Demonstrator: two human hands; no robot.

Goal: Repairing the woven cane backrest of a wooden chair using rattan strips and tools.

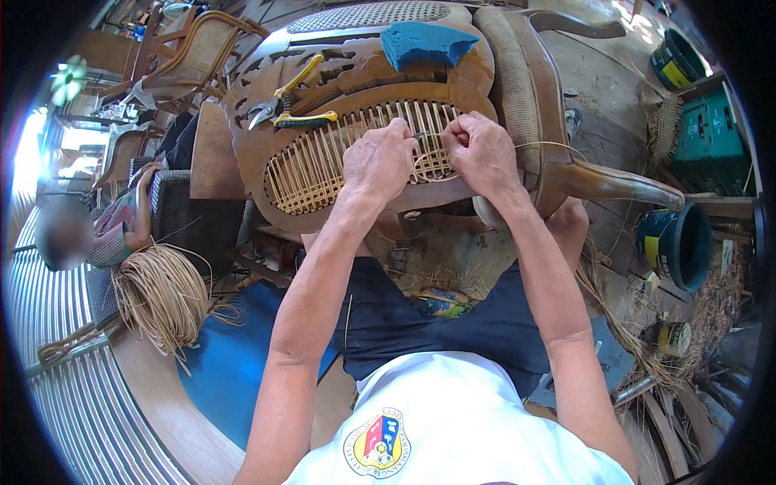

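Observation:
A carved wooden chair [242, 153] lies in front of me, its oval panel [311, 174] laced with pale cane strips. Over the panel's right part, my left hand [378, 162] is closed, with a small dark tip showing at its fingers; the rest of what it holds is hidden. Close beside it, my right hand [485, 153] pinches a thin cane strand [554, 145], whose length trails out to the right. A loose loop of cane [422, 172] curves between the hands. Yellow-handled pruning shears [284, 105] and a blue sponge [424, 44] rest on the carved wood.
A coil of cane [162, 295] hangs at the left, near a seated person [121, 222]. Dark buckets [675, 246] and a green crate [710, 133] stand at the right. Cane scraps [622, 323] litter the floor. Other cane chairs [194, 52] are at the far left.

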